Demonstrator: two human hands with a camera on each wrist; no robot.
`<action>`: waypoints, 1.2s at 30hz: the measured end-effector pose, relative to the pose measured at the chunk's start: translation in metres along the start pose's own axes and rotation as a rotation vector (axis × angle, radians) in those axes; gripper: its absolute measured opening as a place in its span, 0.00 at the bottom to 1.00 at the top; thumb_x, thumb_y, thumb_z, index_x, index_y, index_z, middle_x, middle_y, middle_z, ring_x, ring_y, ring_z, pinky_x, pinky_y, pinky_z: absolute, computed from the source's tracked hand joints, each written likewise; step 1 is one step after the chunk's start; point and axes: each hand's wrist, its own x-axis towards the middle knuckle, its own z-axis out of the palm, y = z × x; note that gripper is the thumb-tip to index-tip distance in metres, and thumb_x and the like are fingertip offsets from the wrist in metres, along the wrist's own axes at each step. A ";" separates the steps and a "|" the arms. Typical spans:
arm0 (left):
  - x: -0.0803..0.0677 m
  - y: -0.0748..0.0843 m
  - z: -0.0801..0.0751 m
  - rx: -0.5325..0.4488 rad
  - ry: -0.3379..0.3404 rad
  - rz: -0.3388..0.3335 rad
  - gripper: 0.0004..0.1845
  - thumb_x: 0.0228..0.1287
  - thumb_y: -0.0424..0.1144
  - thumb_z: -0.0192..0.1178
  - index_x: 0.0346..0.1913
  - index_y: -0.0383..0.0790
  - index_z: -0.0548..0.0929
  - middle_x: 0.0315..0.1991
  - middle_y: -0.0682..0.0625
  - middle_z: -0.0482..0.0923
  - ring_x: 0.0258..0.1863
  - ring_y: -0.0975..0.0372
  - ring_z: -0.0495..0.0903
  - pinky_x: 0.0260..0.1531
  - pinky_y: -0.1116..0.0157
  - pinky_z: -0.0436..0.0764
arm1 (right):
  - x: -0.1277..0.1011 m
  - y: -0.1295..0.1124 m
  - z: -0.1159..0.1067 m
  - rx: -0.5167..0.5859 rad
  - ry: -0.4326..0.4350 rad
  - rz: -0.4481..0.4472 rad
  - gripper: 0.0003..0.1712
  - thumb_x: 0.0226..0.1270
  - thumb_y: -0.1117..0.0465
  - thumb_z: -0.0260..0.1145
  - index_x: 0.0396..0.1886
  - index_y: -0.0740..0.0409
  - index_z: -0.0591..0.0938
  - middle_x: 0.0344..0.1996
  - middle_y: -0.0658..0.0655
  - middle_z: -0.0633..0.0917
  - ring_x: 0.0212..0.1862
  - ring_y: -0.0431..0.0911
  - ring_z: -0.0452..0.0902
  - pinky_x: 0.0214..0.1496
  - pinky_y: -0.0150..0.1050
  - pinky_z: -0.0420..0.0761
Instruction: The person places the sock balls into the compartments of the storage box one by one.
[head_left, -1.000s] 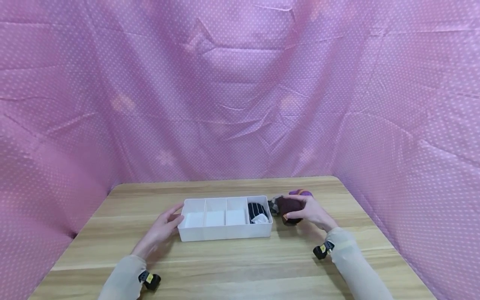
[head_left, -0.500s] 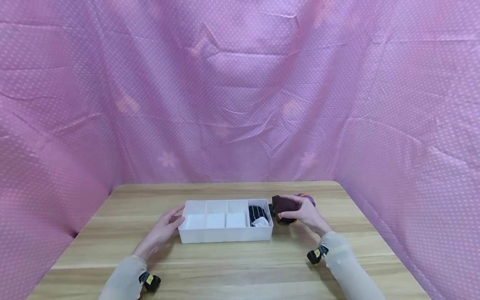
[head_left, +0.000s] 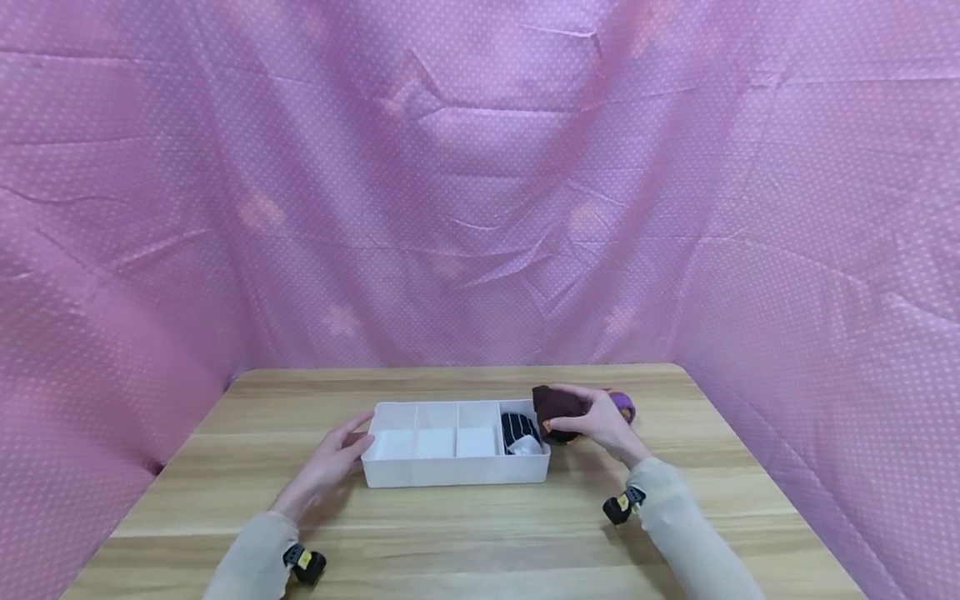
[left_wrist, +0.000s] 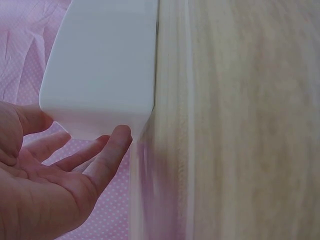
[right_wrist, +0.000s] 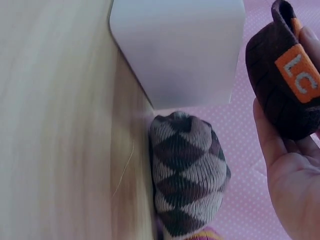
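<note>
Table (head_left: 450, 542) wood-grained, curtain (head_left: 450, 208) pink; right fingers (right_wrist: 269, 135) clamped on brown bundle (right_wrist: 267, 75), left fingers (left_wrist: 111, 155) apart against box (left_wrist: 100, 55).

The gripped bundle (right_wrist: 272, 97) is showing deep brown, its orange patch (right_wrist: 299, 74) bearing pale letters, LC. A diamond-patterned bundle (right_wrist: 186, 175) is mixing grey and dark brown; a third bundle (head_left: 623, 402) is flashing purple and orange. The box (head_left: 456, 473) is gleaming plain white around a black bundle (head_left: 516, 426) wearing thin white stripes. White dots are speckling the pink curtain (head_left: 480, 208).
</note>
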 end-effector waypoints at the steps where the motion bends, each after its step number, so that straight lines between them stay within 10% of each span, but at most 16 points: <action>1: 0.000 0.000 0.000 0.006 0.001 -0.004 0.31 0.77 0.38 0.47 0.78 0.43 0.53 0.69 0.28 0.62 0.64 0.41 0.71 0.62 0.51 0.78 | 0.001 -0.001 0.001 0.001 -0.002 0.008 0.39 0.50 0.60 0.79 0.65 0.53 0.77 0.61 0.62 0.80 0.53 0.47 0.80 0.51 0.31 0.82; 36: -0.005 -0.002 0.003 0.033 0.000 -0.012 0.31 0.77 0.41 0.48 0.77 0.46 0.54 0.70 0.29 0.62 0.65 0.41 0.70 0.62 0.51 0.78 | 0.013 -0.018 0.042 0.141 -0.067 -0.002 0.37 0.50 0.60 0.80 0.63 0.50 0.78 0.54 0.63 0.84 0.48 0.50 0.83 0.47 0.42 0.87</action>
